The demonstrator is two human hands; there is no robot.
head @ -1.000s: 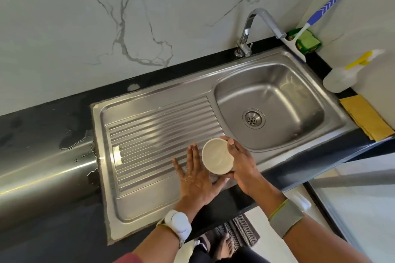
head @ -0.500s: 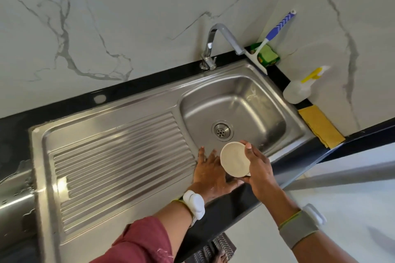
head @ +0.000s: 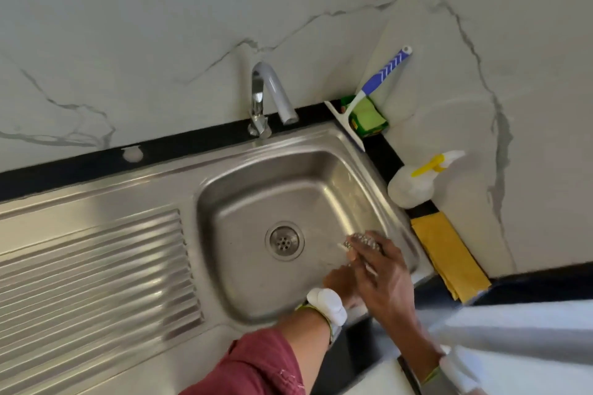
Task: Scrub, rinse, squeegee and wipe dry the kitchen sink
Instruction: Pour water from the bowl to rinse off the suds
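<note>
Head view: my right hand (head: 382,279) reaches into the sink (head: 224,266), fingers curled round a steel scrubber (head: 361,242) at the bowl's right side, right of the drain (head: 284,240). The scrubber sits against the steel near the bowl's right wall; motion blur smears the contact.

My left hand (head: 340,284) is low at the front rim, mostly hidden under the right hand. I cannot tell its grip. White band on the left wrist, red sleeve (head: 256,365) behind it.

Tap (head: 268,90) stands at the back rim, spout over the bowl's rear edge. Drainboard (head: 93,269) ribs run left of the bowl.

Back right corner: squeegee (head: 369,90) leans on the wall, blade down on the counter edge, blue handle up. Green sponge (head: 369,115) just behind it.

Right counter strip: white spray bottle (head: 410,183) with yellow trigger, near the bowl's right rim. Yellow cloth (head: 449,256) lies folded in front of the bottle, just beside the sink.
</note>
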